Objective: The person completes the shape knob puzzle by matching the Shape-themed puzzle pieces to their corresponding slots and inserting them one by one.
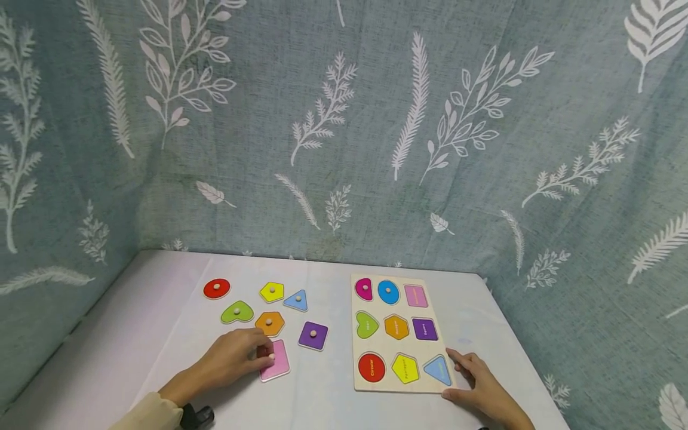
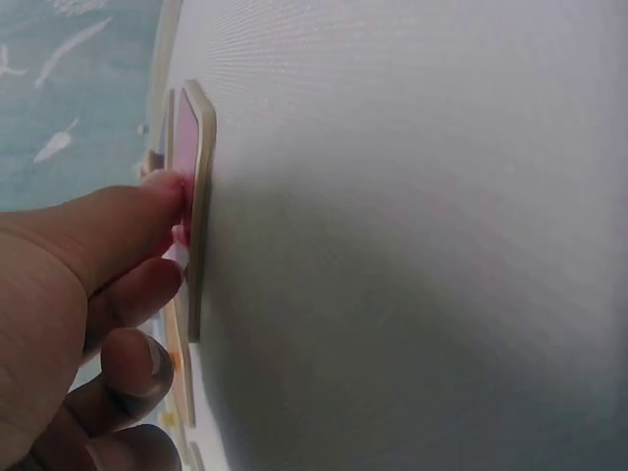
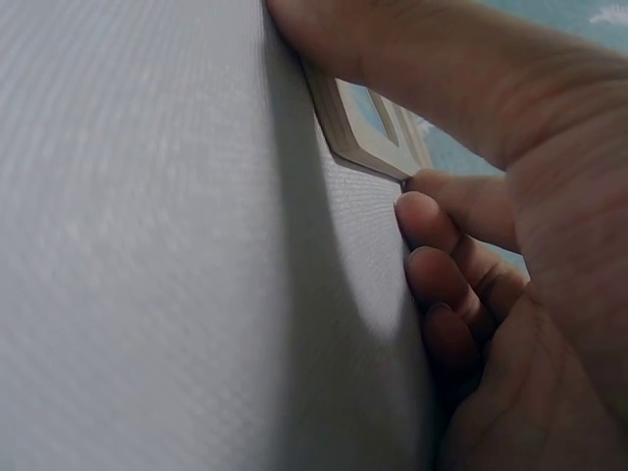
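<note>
My left hand [image 1: 231, 358] pinches the small knob of a pink rectangle puzzle piece [image 1: 278, 361] between thumb and fingers. In the left wrist view the pink piece [image 2: 200, 186] shows edge-on beside the thumb; the fingers partly hide its knob. At the lower right corner of a wooden shape puzzle board [image 1: 378, 387], my right hand [image 1: 481, 385] holds the edges, thumb on the near side and forefinger on the right side. The right wrist view shows the board's corner [image 3: 368, 147] between them. A magenta semicircle [image 1: 363, 289] and a blue oval [image 1: 388, 292], both with knobs, sit in the board.
Around the left hand lie knobbed pieces: red oval [image 1: 217, 289], green heart [image 1: 237, 312], yellow pentagon [image 1: 272, 292], blue triangle [image 1: 297, 300], orange hexagon [image 1: 270, 323] and purple square [image 1: 313, 335]. A patterned green cloth [image 1: 322, 197] hangs behind the white table [image 1: 333, 400].
</note>
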